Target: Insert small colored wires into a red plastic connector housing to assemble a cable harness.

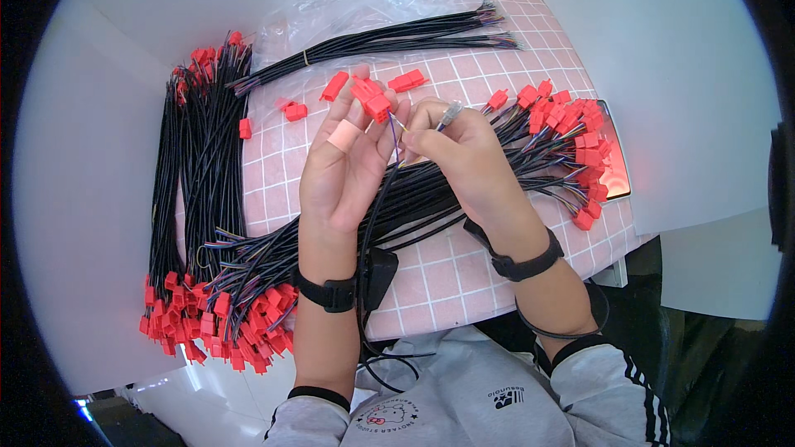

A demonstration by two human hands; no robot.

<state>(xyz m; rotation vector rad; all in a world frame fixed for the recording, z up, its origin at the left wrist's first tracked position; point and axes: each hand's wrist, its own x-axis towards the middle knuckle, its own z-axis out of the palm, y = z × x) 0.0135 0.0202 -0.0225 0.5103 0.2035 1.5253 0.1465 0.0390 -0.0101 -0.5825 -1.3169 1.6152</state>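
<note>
My left hand [335, 178], palm up with a light band around one finger, holds a red plastic connector housing [373, 102] between thumb and fingers. My right hand [468, 153] is closed in a pinch close beside the housing's lower end. Thin coloured wires [392, 134] run between the two hands; a purple one reaches the housing. They belong to a black cable [364, 252] that hangs down past my left wrist toward my lap. A small clear-and-silver tipped piece [450, 114] sticks up from my right fingers; its kind is hard to make out.
A bundle of black cables with red connectors [546, 145] lies across the pink checked table [431, 290], beside a phone [617, 157]. More such cables [203, 157] hang at the left. Behind are tied bare-ended cables [373, 40], clear plastic [331, 0] and loose red housings [407, 80].
</note>
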